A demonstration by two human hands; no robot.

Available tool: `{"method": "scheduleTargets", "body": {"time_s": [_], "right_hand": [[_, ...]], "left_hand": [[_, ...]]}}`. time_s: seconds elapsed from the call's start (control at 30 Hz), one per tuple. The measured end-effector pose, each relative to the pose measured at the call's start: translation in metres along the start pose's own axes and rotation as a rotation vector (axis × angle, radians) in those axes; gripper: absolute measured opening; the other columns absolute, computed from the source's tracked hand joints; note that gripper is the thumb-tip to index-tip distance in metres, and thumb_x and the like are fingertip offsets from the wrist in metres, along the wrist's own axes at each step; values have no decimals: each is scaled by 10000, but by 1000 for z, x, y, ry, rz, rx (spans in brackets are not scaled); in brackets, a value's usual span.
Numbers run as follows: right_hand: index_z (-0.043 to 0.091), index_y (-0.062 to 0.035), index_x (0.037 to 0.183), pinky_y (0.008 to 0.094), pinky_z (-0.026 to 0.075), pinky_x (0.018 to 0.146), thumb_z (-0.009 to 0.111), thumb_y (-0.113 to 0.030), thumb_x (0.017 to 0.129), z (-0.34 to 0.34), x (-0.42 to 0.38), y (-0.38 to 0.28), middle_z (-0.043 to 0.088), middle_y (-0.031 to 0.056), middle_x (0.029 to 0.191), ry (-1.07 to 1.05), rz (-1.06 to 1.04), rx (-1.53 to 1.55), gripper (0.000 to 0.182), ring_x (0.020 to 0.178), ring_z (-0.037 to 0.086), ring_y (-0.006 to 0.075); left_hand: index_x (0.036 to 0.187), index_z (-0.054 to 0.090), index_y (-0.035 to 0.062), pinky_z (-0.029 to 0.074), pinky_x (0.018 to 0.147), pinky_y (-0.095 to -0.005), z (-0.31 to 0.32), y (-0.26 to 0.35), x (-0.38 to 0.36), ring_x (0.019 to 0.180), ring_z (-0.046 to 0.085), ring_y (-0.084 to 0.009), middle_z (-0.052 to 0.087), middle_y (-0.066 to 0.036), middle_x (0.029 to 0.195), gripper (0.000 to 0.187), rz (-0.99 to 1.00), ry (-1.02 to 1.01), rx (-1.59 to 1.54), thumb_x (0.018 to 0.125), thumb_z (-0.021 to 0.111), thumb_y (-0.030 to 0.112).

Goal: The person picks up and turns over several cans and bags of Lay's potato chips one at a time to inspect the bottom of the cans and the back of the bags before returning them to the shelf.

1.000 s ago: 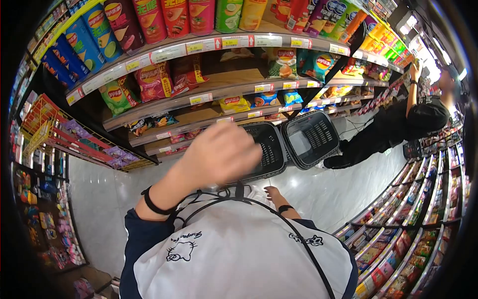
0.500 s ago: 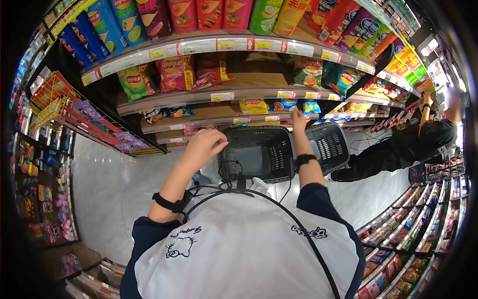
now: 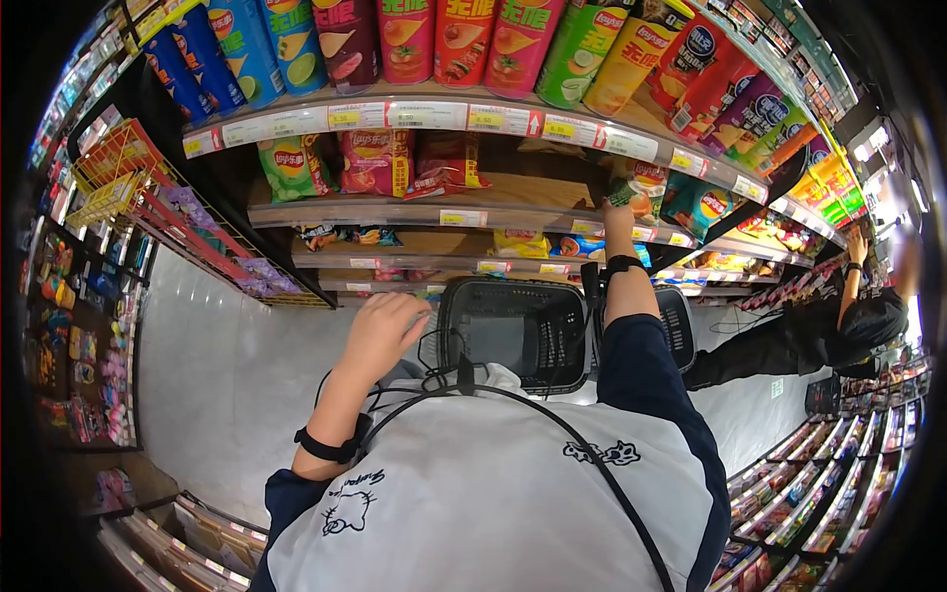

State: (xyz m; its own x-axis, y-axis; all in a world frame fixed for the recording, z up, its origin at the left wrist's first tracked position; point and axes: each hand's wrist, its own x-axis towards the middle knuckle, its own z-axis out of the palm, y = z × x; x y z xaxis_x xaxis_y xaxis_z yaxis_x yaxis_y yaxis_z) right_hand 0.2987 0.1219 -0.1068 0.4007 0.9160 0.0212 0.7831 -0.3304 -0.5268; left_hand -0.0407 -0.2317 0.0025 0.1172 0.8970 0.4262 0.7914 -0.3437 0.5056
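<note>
My right hand (image 3: 619, 216) reaches to the middle shelf, its fingers closed on the lower left edge of a green and white chip bag (image 3: 648, 189). That bag stands on the shelf beside a teal chip bag (image 3: 701, 205). The fingertips are partly hidden. Lower left, my left hand (image 3: 383, 333) hangs over the floor just left of a dark basket (image 3: 513, 331), fingers loosely curled, thumb apart, nothing in it. The basket looks empty. A second dark basket (image 3: 676, 326) sits to its right, partly behind my right arm.
Chip cans (image 3: 406, 44) line the top shelf. Green and red chip bags (image 3: 375, 163) stand on the middle shelf's left. A yellow wire rack (image 3: 128, 183) is at the left. Another person in black (image 3: 819, 331) reaches to the shelf at right. Cables hang before me.
My right hand has moved up from the lower shelf to the green and white bag. My left hand has shifted slightly left and down. The view has shifted a little.
</note>
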Motion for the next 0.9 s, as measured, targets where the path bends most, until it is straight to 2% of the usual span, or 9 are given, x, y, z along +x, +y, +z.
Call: {"method": "scheduleTargets", "body": {"time_s": [0.1, 0.2, 0.23, 0.33, 0.47, 0.57, 0.7, 0.8, 0.9], "right_hand": [[623, 63, 931, 426, 455, 826, 621, -462, 743, 8, 12, 7, 595, 259, 995, 51, 9, 18, 558, 969, 573, 366], [625, 54, 930, 428, 461, 816, 614, -480, 740, 19, 29, 19, 597, 252, 996, -20, -57, -157, 567, 958, 576, 374], [640, 42, 894, 423, 469, 792, 587, -518, 743, 28, 38, 31, 615, 243, 934, 10, -22, -132, 583, 920, 592, 367], [651, 38, 832, 415, 473, 766, 560, -527, 759, 43, 51, 53, 631, 230, 849, -121, 66, 58, 577, 870, 609, 353], [631, 47, 753, 415, 495, 632, 587, -474, 770, 66, 69, 78, 630, 201, 725, -64, 29, 164, 523, 706, 627, 337], [603, 32, 724, 397, 489, 499, 625, -439, 769, 30, 31, 43, 591, 153, 621, -176, 229, 457, 474, 552, 596, 284], [571, 16, 746, 380, 481, 444, 647, -411, 775, 40, 45, 42, 564, 111, 578, -279, 354, 659, 435, 478, 560, 235], [570, 21, 778, 375, 481, 446, 655, -425, 765, 42, 45, 38, 585, 111, 607, -240, 368, 619, 454, 482, 569, 235], [597, 30, 715, 389, 484, 454, 655, -432, 763, 49, 54, 41, 597, 116, 593, -153, 341, 465, 469, 495, 590, 238]], "left_hand": [[846, 578, 56, 428, 731, -367, 1, -1, -4, 799, 556, -276, 591, -85, 806, 132, 12, -25, 41, 738, 620, 118], [858, 581, 58, 427, 738, -372, 1, 1, -8, 811, 555, -274, 588, -92, 810, 141, -3, -61, 44, 741, 618, 128], [862, 583, 59, 427, 740, -373, 0, 3, -8, 813, 554, -273, 589, -92, 811, 144, -7, -64, 45, 742, 618, 130], [873, 588, 63, 428, 745, -378, -1, 8, -11, 817, 554, -272, 591, -91, 815, 151, -9, -80, 41, 744, 616, 138], [882, 593, 70, 428, 752, -379, 6, 9, -12, 820, 556, -272, 595, -87, 820, 158, 29, -93, 20, 748, 615, 150], [881, 591, 74, 428, 755, -379, 10, 11, -15, 824, 559, -273, 594, -83, 819, 155, 30, -112, 18, 749, 613, 151], [893, 592, 72, 428, 751, -374, 14, 12, -19, 821, 558, -279, 596, -88, 841, 167, 5, -181, 9, 748, 610, 154], [894, 592, 68, 431, 748, -377, 15, 13, -21, 815, 559, -281, 596, -87, 835, 166, -1, -175, -10, 750, 610, 149], [898, 595, 67, 434, 745, -378, 15, 14, -23, 804, 561, -283, 600, -89, 833, 168, -26, -157, -11, 750, 611, 144]]}}
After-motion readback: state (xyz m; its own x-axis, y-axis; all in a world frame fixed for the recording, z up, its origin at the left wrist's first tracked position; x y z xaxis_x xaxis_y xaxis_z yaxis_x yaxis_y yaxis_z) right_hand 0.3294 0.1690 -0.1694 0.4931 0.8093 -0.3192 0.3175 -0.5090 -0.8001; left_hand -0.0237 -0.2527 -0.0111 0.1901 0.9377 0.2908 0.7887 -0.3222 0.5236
